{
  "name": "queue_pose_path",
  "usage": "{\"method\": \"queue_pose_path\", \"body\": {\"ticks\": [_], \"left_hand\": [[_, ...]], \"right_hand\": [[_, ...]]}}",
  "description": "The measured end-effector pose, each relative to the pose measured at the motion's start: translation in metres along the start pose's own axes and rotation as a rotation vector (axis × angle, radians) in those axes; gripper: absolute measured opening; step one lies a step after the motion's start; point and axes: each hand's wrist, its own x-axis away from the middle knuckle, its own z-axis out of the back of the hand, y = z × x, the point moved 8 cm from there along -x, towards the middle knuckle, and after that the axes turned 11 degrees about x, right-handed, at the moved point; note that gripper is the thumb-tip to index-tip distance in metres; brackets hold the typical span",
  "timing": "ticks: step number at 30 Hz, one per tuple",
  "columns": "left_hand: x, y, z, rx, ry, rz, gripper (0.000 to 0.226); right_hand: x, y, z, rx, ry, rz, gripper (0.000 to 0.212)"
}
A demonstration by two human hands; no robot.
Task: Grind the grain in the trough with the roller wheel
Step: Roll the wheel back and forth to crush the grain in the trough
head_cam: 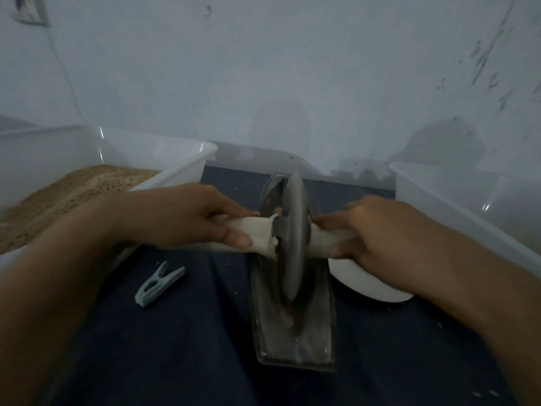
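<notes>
The roller wheel stands on edge in the metal trough, which lies lengthwise on the dark cloth directly in front of the person. A thin line of grain shows in the groove at the wheel's near side. The cloth-wrapped axle handle passes through the wheel's hub. The left hand is clamped around the left end of the handle, fingers curled over it. The right hand is clamped around the right end in the same manner.

Left of the trough sits a plastic tub holding more grain. A second plastic tub sits to the right, its contents not visible. A white bowl lies just beside the trough, under the right wrist. A plastic clothes peg lies on the cloth.

Probable faults: uneven pressure between the hands may tilt the wheel and ride it over the trough's edge, scattering grain. A loose wrapping may slip on the handle. The right wrist may knock the bowl
</notes>
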Motion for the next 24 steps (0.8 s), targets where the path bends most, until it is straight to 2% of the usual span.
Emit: {"method": "queue_pose_path", "body": {"ticks": [2,5,9,13,16,19,24], "left_hand": [[0.008,0.008,-0.003,0.070,-0.104,-0.021,0.047],[0.007,0.008,-0.003,0.048,-0.089,0.005,0.046],[-0.012,-0.008,0.000,-0.073,0.099,0.076,0.047],[-0.024,-0.024,0.006,-0.311,0.391,0.134,0.057],[-0.028,-0.024,0.007,-0.364,0.462,0.093,0.058],[-0.026,-0.023,0.008,-0.270,0.364,0.076,0.057],[0.001,-0.001,-0.003,0.069,-0.044,0.003,0.042]], "right_hand": [[0.011,-0.004,0.011,-0.039,-0.024,0.003,0.039],[0.014,-0.002,0.012,-0.075,-0.042,-0.027,0.043],[-0.012,0.013,-0.014,-0.095,-0.057,-0.100,0.051],[-0.036,0.027,-0.028,-0.075,0.071,-0.165,0.051],[-0.036,0.025,-0.029,-0.033,0.164,-0.171,0.055],[-0.025,0.018,-0.025,0.027,0.141,-0.110,0.054],[0.000,0.000,-0.002,0.004,-0.009,0.013,0.033]]}}
